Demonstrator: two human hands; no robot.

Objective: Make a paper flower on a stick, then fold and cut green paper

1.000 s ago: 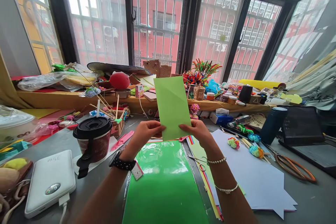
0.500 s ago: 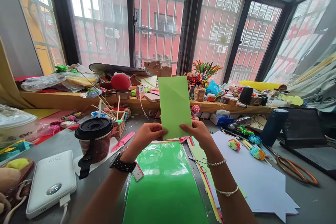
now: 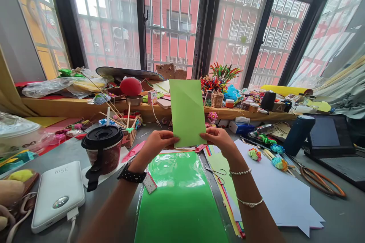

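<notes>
A light green sheet of paper is held upright above the desk, with a faint diagonal crease in its upper part. My left hand pinches its lower left edge, thumb in front and fingers behind. At the lower right edge my right hand grips it the same way. Beneath the hands lies a glossy green mat. Scissors rest to its right on a stack of coloured paper. A small ruler lies by the mat's left edge.
On the left stand a lidded cup and a white power bank with a cable. White paper sheets, orange-handled scissors, a dark blue bottle and a laptop are on the right. Craft supplies crowd the window ledge.
Both hands have shifted slightly left with the green paper, and my right hand now grips nearer its right edge. The laptop screen looks brighter.
</notes>
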